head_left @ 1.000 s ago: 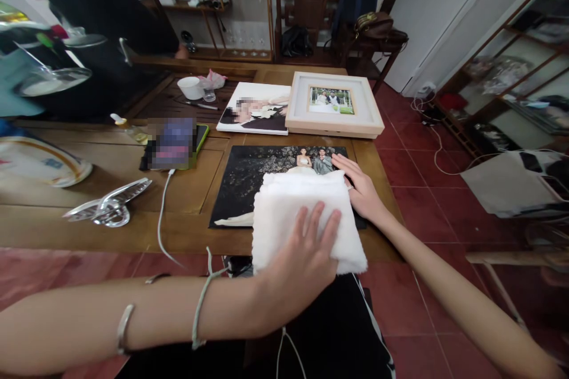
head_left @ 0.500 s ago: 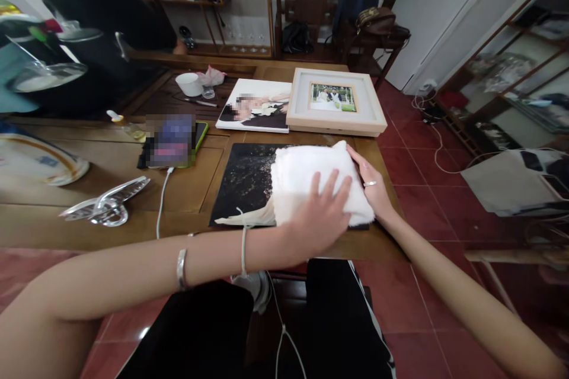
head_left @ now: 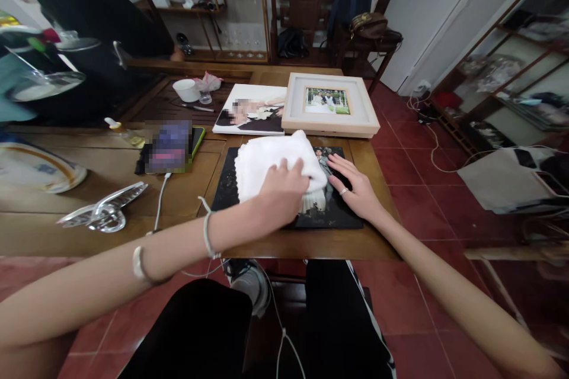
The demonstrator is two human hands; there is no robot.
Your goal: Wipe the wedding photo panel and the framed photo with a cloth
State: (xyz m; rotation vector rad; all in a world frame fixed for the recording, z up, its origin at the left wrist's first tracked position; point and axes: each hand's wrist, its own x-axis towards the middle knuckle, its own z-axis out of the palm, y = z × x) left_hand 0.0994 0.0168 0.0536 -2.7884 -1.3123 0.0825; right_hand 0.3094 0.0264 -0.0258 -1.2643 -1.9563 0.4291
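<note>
A folded white towel [head_left: 271, 160] lies across a dark photo panel [head_left: 338, 213] at the table's front edge. My left hand [head_left: 282, 192] has its fingers curled into the towel's right part, gripping it. On the panel's right side rests my right hand [head_left: 358, 189], fingers stretched out and holding nothing, its thumb close to the towel's edge. Part of a printed picture shows on the panel between the towel and my right hand, with light worn patches. The towel hides most of the panel's left half.
Behind the panel lie a white-edged photo print [head_left: 253, 109] and a pale wooden picture frame [head_left: 331, 106]. To the left are a phone [head_left: 171, 147] with a white cable, a silver claw clip [head_left: 104, 207], a dropper bottle [head_left: 127, 133] and a white cup [head_left: 186, 90].
My left hand and the towel have moved left, uncovering the panel's right part with its picture. My right hand has come off the towel's edge and flattened onto the panel.
</note>
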